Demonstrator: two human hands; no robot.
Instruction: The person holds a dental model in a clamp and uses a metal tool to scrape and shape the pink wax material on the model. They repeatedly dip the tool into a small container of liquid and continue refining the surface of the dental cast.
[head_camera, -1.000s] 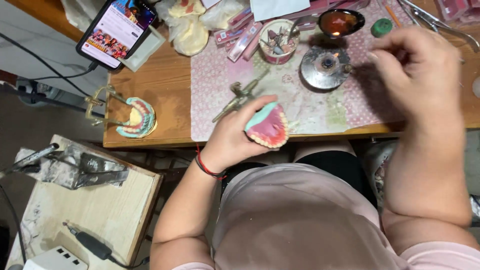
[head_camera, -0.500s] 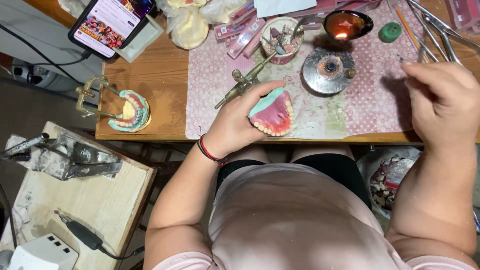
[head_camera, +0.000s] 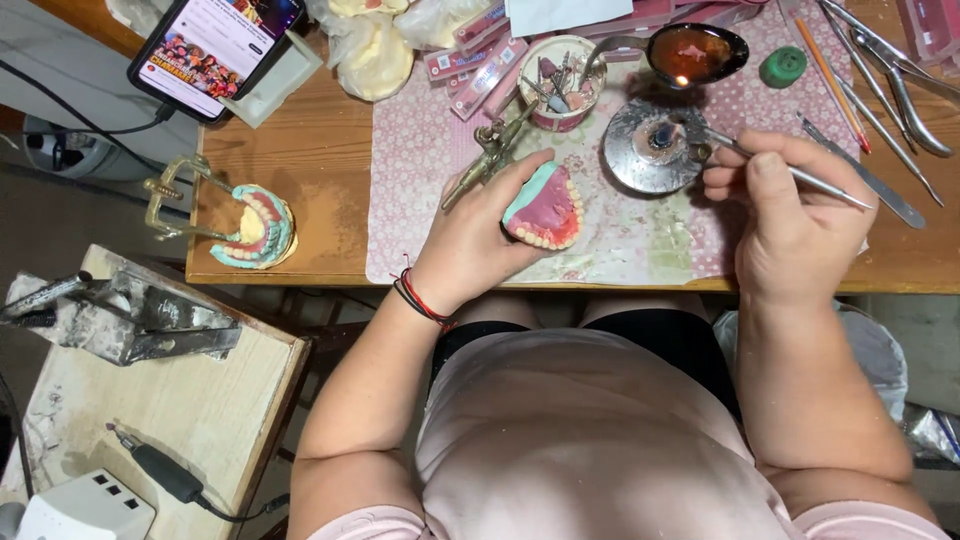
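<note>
We hold the denture model (head_camera: 545, 210) clamped in our left hand (head_camera: 475, 240) over the front edge of the wooden table (head_camera: 300, 150), its row of teeth set in pink wax and facing us. Our right hand (head_camera: 800, 215) pinches a thin metal wax tool (head_camera: 790, 172), tip at the round metal burner (head_camera: 650, 150) further back on the patterned mat (head_camera: 430, 150). The teeth look set, but the wax appears to us rough, so we judge smoothing remains; a second model sits in a brass articulator (head_camera: 235, 220) near the table's left front corner.

Pale pink short-sleeved top (head_camera: 590, 440); black shorts (head_camera: 660, 340); red and black cord bracelets (head_camera: 418, 297) on the left wrist.
</note>
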